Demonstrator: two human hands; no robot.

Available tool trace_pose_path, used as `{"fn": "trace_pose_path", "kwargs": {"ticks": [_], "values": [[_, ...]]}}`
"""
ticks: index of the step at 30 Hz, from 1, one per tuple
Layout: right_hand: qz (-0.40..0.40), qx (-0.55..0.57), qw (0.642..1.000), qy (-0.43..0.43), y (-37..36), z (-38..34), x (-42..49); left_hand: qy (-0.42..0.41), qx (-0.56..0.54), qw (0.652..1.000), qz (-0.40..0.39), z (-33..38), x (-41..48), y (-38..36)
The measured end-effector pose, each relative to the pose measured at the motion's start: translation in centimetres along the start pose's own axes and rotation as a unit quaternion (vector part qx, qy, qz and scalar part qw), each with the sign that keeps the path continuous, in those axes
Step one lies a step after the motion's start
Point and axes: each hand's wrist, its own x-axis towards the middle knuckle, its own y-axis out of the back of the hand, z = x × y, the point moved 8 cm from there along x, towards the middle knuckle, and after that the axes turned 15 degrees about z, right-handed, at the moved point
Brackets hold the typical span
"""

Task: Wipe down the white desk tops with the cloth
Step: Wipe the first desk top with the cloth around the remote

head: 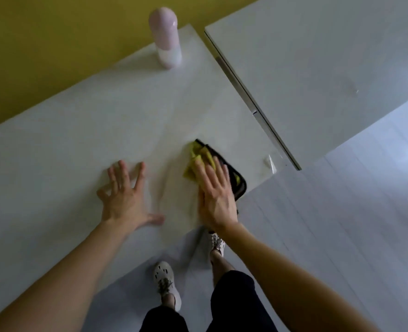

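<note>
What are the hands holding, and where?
Nothing is gripped. The right hand presses flat on the cloth; the left hand rests on the desk.

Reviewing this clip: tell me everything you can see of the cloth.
The cloth is yellow-green with a black edge or underside. It looks like soft fabric and is bunched into loose folds. It lies on the nearer white desk, close to its front right corner. The right hand presses flat on it with straight fingers, covering its near part. It is slightly blurred.
</note>
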Motion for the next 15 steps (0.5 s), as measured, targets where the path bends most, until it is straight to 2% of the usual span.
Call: {"fn": "trace_pose_path", "kwargs": {"ticks": [1, 3, 4, 5, 7, 9, 10, 12, 13, 14, 15], "values": [[-0.072, 0.019, 0.991, 0.112, -0.8, -1.5, -1.4, -0.001, 0.002, 1.0, 0.002, 0.0, 0.1, 0.0], [-0.178, 0.04, 0.933, 0.311, -0.6, -0.2, -1.3, 0.0, -0.001, 1.0, -0.002, 0.2, 0.2, 0.0], [-0.189, 0.045, 0.913, 0.358, 0.2, 1.6, 0.4, 0.002, -0.003, 1.0, -0.007, 0.2, 0.3, -0.1], [-0.175, 0.043, 0.916, 0.359, 1.2, 3.7, 2.9, 0.004, -0.003, 1.0, -0.011, 0.2, 0.3, 0.0], [-0.109, 0.023, 0.959, 0.261, 3.9, 8.0, 8.3, 0.007, -0.003, 1.0, -0.013, 0.1, 0.4, 0.2], [-0.009, -0.009, 0.993, 0.117, 6.0, 11.3, 11.0, 0.008, -0.002, 1.0, -0.016, 0.1, 0.6, 0.4], [0.035, -0.025, 0.998, 0.039, 6.1, 11.9, 11.1, 0.008, -0.001, 1.0, -0.015, 0.1, 0.6, 0.4], [0.117, -0.058, 0.986, -0.101, 5.0, 10.6, 9.1, 0.008, 0.003, 1.0, -0.016, 0.1, 0.7, 0.5], [0.139, -0.065, 0.978, -0.142, 4.1, 8.9, 7.5, 0.008, 0.006, 1.0, -0.018, 0.1, 0.7, 0.5], [0.129, -0.05, 0.979, -0.146, 3.0, 6.7, 5.7, 0.007, 0.009, 1.0, -0.019, 0.0, 0.6, 0.5], [0.087, -0.022, 0.991, -0.104, 1.8, 4.4, 4.2, 0.006, 0.011, 1.0, -0.018, 0.1, 0.5, 0.5]]}}
